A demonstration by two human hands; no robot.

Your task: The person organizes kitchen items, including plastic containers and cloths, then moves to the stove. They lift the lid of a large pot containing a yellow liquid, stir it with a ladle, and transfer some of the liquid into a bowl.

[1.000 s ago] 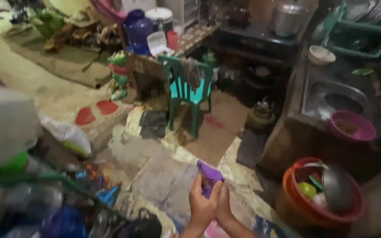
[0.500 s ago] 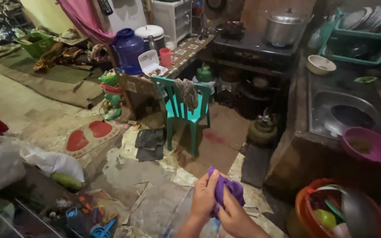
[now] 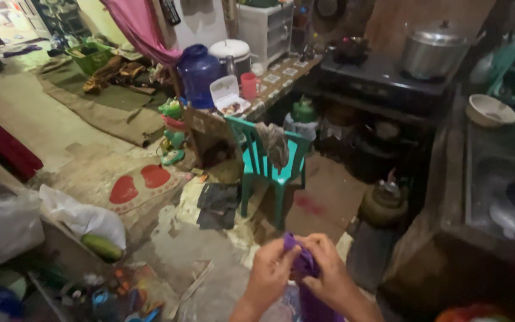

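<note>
At the bottom middle of the head view, my left hand and my right hand are together in front of me. Both pinch a small piece of purple cloth, which bunches between the fingers and hangs down below the right hand. The fingers of both hands are curled tight on it. Below the hands something pale and shiny shows, too blurred to make out.
A teal plastic chair with a grey rag over its back stands on the floor ahead. Behind it are a low table with a blue water jug, a stove with a metal pot, and a sink counter at right. White bags lie at left.
The view has swung right and tilted up. My hands have come together on the purple cloth, which was held up by one hand a second ago.
</note>
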